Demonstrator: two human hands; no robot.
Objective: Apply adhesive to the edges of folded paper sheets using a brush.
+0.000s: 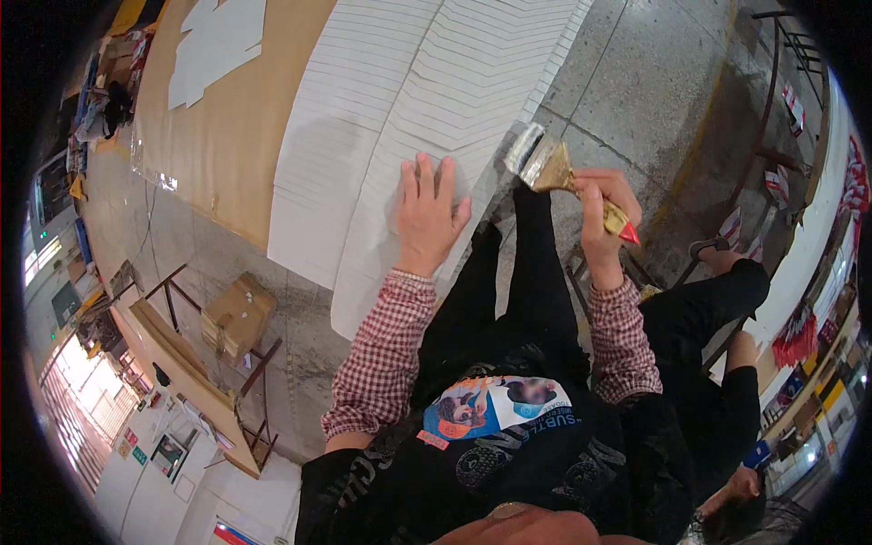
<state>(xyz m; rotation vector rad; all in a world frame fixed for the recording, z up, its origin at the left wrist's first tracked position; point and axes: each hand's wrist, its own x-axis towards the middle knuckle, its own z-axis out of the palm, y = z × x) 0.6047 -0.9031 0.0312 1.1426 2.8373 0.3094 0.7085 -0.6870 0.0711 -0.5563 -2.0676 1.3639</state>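
Flat on overlapping white paper sheets (354, 82) lies my left hand (430, 213), its fingers stretched out. The sheets are layered in closely stepped rows, their edges showing as many thin lines. My right hand (607, 213) grips a paintbrush (556, 170) by its yellowish handle with a red end. The brush is wide and flat, and its bristles are coated with something whitish. It is held beside the right edge of the sheets, over the floor and my dark trouser leg; whether the bristles touch the paper I cannot tell.
A tan board or tabletop (222, 136) lies under the sheets, with white cut paper (218, 50) on it. A cardboard stack (238, 313) stands at the lower left. Close on my right sits another person in dark clothes (704, 304), beside a long white-topped table (808, 263).
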